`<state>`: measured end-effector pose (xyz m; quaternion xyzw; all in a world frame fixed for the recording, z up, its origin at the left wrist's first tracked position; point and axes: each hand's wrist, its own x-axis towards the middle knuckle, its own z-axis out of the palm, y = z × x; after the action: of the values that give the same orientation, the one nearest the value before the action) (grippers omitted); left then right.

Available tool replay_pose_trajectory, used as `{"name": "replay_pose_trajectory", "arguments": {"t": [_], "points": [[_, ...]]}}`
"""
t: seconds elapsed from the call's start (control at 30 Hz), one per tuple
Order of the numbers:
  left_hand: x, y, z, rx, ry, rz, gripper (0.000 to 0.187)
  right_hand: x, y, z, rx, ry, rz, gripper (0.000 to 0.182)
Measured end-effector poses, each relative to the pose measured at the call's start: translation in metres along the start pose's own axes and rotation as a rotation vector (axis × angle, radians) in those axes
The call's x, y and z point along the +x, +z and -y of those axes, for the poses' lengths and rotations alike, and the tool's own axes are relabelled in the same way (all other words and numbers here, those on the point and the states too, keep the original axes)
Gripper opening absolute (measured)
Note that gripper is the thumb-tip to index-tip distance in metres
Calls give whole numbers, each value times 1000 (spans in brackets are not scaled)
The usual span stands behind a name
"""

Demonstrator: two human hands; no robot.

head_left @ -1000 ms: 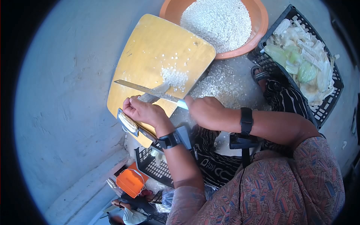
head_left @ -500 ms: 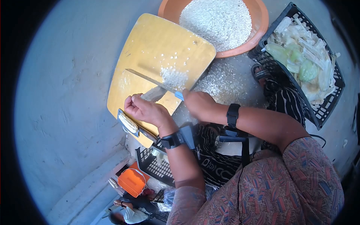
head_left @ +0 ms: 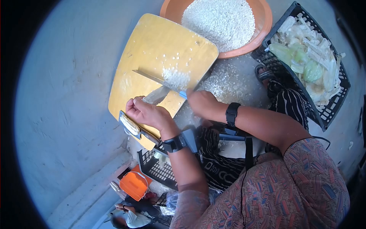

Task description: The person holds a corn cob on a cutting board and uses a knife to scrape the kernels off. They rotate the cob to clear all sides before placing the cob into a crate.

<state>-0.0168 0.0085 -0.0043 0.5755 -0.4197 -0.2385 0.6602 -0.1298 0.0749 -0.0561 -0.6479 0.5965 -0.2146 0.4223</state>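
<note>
Presently, the left hand [head_left: 146, 114] is pinching the near end of a corn cob [head_left: 156, 95] between closed fingers above the yellow board [head_left: 167, 42]. The right hand [head_left: 206, 104] is gripping the blue handle of a knife [head_left: 152, 77], whose blade is extending past the cob's far end, beside loose white kernels [head_left: 176, 77].

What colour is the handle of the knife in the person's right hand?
The knife handle is blue, visible in the head view.
</note>
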Motion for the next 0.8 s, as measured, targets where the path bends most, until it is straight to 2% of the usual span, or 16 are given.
{"name": "replay_pose_trajectory", "arguments": {"t": [0.1,0.13,0.2,0.33,0.4,0.63,0.8], "points": [[8,-8,1,25,-31,-29,11,2,-2,6,81,115,55,19],[9,-10,-2,27,-29,-33,11,2,-4,8,81,111,58,19],[10,-12,-9,-178,-126,1,16,1,-10,11,126,109,64,19],[19,-18,-1,-206,-90,86,20,-5,-18,22,65,33,83,19],[19,-18,-1,28,-37,113,21,-11,-19,25,103,-11,54,19],[21,-19,0,54,-28,137,17,-33,-38,30,100,-96,55,22],[18,-14,7,-46,-17,115,7,-47,-54,29,62,-113,110,23]]}}
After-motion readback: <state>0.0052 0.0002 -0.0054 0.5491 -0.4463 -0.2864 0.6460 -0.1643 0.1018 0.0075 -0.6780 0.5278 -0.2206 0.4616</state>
